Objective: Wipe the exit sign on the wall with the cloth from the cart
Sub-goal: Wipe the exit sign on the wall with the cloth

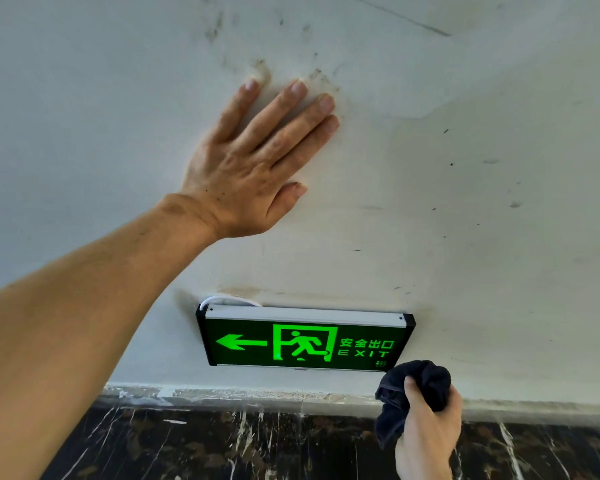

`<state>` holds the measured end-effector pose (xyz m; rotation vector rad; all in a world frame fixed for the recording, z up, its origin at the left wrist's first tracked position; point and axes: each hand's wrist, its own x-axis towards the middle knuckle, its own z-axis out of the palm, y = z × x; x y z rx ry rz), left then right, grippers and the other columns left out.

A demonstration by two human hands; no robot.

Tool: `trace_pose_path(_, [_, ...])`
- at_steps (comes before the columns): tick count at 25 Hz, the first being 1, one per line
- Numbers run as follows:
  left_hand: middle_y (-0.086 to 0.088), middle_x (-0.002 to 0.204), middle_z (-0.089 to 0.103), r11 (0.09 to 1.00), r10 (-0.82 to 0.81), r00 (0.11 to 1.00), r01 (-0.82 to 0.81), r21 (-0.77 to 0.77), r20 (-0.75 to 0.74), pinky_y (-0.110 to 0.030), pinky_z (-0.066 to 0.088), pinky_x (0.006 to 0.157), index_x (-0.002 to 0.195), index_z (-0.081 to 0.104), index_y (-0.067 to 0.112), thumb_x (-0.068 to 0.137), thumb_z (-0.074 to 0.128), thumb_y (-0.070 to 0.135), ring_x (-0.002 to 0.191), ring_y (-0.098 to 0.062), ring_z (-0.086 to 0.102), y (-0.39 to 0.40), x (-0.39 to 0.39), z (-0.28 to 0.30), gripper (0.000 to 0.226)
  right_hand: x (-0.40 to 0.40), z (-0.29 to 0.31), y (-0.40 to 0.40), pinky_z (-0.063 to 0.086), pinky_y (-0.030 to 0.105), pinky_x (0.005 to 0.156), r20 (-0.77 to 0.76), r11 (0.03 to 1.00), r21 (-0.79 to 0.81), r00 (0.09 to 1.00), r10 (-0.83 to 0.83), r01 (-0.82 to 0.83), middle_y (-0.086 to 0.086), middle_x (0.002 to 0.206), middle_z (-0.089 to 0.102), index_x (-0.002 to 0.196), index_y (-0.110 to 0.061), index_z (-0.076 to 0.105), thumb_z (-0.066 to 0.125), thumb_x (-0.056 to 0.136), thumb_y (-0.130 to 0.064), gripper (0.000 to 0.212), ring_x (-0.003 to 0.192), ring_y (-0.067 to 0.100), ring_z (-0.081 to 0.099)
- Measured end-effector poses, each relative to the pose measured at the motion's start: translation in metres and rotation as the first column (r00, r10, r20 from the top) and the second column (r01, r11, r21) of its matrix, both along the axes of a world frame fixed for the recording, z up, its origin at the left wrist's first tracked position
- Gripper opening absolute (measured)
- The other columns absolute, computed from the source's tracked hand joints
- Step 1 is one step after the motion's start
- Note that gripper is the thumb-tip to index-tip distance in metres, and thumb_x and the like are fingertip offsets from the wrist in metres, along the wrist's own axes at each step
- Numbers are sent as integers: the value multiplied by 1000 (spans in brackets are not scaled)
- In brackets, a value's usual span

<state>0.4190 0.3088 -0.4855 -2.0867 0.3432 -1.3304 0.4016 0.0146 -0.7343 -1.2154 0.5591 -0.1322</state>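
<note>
I see the exit sign (303, 341), a dark rectangular panel lit green with a left arrow, running figure and the word EXIT, mounted flat and low on the wall under a pale top rail. The cloth (411, 393), dark and bunched, sits just off its lower right corner, not visibly touching.

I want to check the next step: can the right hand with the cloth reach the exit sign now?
Probably yes. The right hand holds the dark cloth just below the exit sign, at its right corner, with nothing between them.
</note>
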Motion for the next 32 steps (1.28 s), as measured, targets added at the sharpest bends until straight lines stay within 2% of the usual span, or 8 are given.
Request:
trace_pose_path(8, [-3, 169, 11, 983, 84, 951, -128, -130, -299, -42, -17, 123, 159, 6, 11, 96, 32, 50, 152, -25, 7, -23, -34, 14, 79, -38, 53, -8, 51, 41, 79, 107, 976, 0, 970, 217, -218, 4, 103, 67, 96, -34, 62, 70, 82, -7, 32, 95, 23, 65])
trace_pose_path(13, [-3, 166, 14, 920, -134, 855, -81, -384, -501, -48, 12, 126, 160, 14, 14, 96, 29, 52, 154, -25, 22, -71, -68, -17, 75, -53, 94, -14, 51, 38, 77, 138, 911, -32, 901, 410, -410, 4, 105, 67, 112, -25, 55, 73, 80, -9, 40, 95, 23, 66])
trace_pose_path(15, [15, 165, 17, 637, -421, 677, -252, -728, -603, -42, 19, 126, 158, 18, 38, 98, 24, 62, 152, -10, 22, -99, -93, -52, 65, -57, 111, -13, 48, 35, 68, 127, 863, -57, 854, 505, -502, 9, 100, 69, 112, -20, 56, 69, 84, -12, 32, 89, 25, 67])
trace_pose_path(17, [26, 159, 30, 121, -721, 547, -506, -854, -426, -28, 27, 119, 140, 33, 64, 93, 32, 74, 146, 1, 29, -123, -117, -84, 48, -59, 123, -12, 48, 34, 67, 148, 807, -33, 796, 588, -590, 12, 97, 72, 111, -16, 59, 65, 87, -12, 25, 85, 26, 67])
trace_pose_path(19, [21, 148, 52, -286, -816, 557, -620, -731, -153, -21, 37, 112, 125, 50, 65, 85, 44, 67, 137, 1, 46, -134, -136, -111, 40, -63, 133, -9, 51, 34, 69, 200, 736, 10, 723, 662, -677, 14, 98, 74, 109, -14, 63, 64, 85, -13, 24, 87, 26, 69])
trace_pose_path(21, [10, 137, 66, -507, -818, 570, -645, -572, 82, -35, 47, 108, 124, 64, 54, 84, 59, 60, 127, -9, 60, -139, -150, -133, 40, -69, 137, -3, 53, 33, 74, 227, 700, 13, 684, 693, -714, 12, 100, 75, 107, -15, 67, 66, 81, -18, 26, 93, 25, 71])
trace_pose_path(27, [-14, 127, 71, -779, -623, 627, -556, -291, 468, -41, 55, 90, 132, 67, 22, 62, 94, 45, 114, -29, 68, -153, -167, -158, 78, -86, 119, 30, 50, 46, 93, 108, 677, -210, 671, 733, -706, 6, 107, 72, 99, -27, 72, 67, 85, -32, 16, 102, 23, 66])
trace_pose_path(32, [-24, 125, 70, -897, -431, 745, -412, -158, 510, -44, 61, 83, 131, 66, 9, 77, 84, 20, 111, -39, 70, -133, -177, -159, 58, -68, 140, 43, 33, 33, 105, 3, 332, -842, 610, 792, -426, -7, 129, 54, 119, -34, 53, 34, 87, -63, 48, 130, 16, 42])
